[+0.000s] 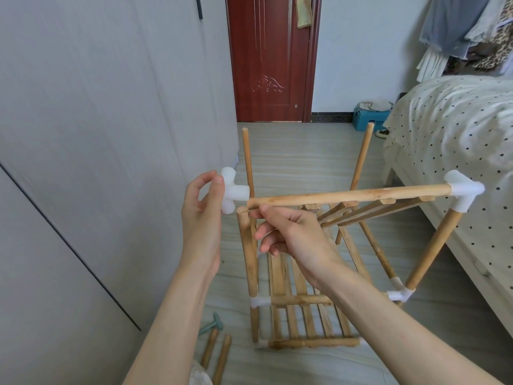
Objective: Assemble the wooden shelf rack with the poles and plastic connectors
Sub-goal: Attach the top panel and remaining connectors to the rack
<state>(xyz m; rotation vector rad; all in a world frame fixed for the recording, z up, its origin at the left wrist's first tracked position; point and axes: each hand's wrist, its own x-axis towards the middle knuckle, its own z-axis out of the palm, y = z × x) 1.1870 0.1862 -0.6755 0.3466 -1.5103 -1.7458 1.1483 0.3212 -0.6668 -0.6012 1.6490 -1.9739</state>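
1. Right hand (294, 240), fingers loosely curled, steadies the shelf rail (349, 196) just above it.
2. Left hand (204, 215) pinches a white connector (231, 191) at the rail's free end, above the near-left pole (248, 254).
3. Beyond the grip, two bare poles (248, 159) stand upright.

- Pale striped floor (291, 151), running back to a dark red door.
- Half-built wooden rack (299, 301) standing on it, between a grey cupboard and a bed.
- Two loose wooden poles (218, 354) lying side by side near the bottom edge, left of the rack.
- Green plastic tool (212, 323) just beyond the poles.
- Blue box (370, 119) against the far wall.
- Small bowl (382, 133) right beside the box.
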